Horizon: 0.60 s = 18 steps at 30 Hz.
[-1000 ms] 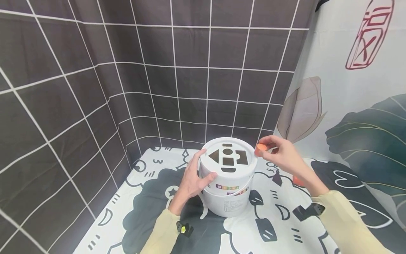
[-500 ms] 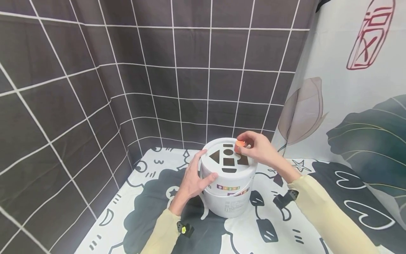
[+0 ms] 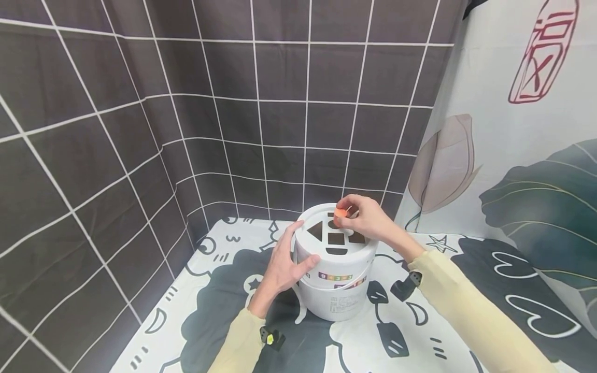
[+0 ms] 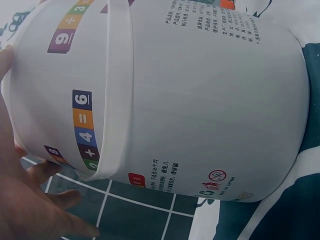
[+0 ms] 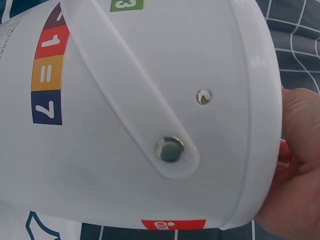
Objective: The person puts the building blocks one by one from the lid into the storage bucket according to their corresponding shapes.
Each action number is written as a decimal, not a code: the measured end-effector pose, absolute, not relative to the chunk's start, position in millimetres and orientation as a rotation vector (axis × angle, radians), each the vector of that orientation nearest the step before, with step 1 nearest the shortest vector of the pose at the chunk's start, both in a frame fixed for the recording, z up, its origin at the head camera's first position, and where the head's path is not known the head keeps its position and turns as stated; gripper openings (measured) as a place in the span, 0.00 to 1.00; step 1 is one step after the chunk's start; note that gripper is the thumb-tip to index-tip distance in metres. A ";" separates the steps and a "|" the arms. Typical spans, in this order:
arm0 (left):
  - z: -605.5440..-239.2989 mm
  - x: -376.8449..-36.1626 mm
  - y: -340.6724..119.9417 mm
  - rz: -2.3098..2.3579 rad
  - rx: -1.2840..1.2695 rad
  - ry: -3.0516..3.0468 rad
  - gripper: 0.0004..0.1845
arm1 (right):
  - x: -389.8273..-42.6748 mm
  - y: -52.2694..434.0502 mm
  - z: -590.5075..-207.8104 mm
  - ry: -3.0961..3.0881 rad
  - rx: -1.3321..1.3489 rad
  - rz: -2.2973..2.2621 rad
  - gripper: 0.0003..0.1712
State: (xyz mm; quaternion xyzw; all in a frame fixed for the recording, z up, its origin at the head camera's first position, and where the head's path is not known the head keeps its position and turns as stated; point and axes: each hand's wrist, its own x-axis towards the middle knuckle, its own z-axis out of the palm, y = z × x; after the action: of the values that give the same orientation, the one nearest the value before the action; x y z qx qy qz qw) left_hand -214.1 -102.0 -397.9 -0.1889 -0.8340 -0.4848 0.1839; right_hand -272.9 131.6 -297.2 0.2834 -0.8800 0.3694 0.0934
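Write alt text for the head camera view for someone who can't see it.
A person's right hand holds an orange piece over the shape-cutout lid of a white bucket, while the left hand steadies its side.

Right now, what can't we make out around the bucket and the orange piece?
- Orange piece: its shape; head view, right hand covers most of it.
- Round hole in the lid: head view, hidden by that hand.
- Inside the bucket: all views, lid on.
- Left hand: left wrist view, cut off by edge.

Smooth, slightly glossy white plastic bucket (image 3: pixel 335 280) with metal handle rivet (image 5: pixel 170 149), on printed cloth (image 3: pixel 210 290)
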 end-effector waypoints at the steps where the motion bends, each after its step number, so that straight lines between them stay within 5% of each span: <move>1: -397.8 -214.0 -102.1 -1.369 -0.531 -2.353 0.49 | -273.2 130.4 -297.5 -2.612 0.845 1.093 0.18; 18: -398.0 -213.4 -102.3 -1.374 -0.535 -2.346 0.48 | -273.0 122.9 -300.6 -2.610 0.891 1.006 0.16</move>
State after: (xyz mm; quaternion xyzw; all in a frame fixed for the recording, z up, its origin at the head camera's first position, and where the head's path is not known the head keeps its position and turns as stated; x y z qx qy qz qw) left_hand -213.4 -102.3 -398.0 -0.1898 -0.8322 -0.4872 0.1843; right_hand -273.0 122.9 -300.6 0.3019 -0.8844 0.3409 0.1026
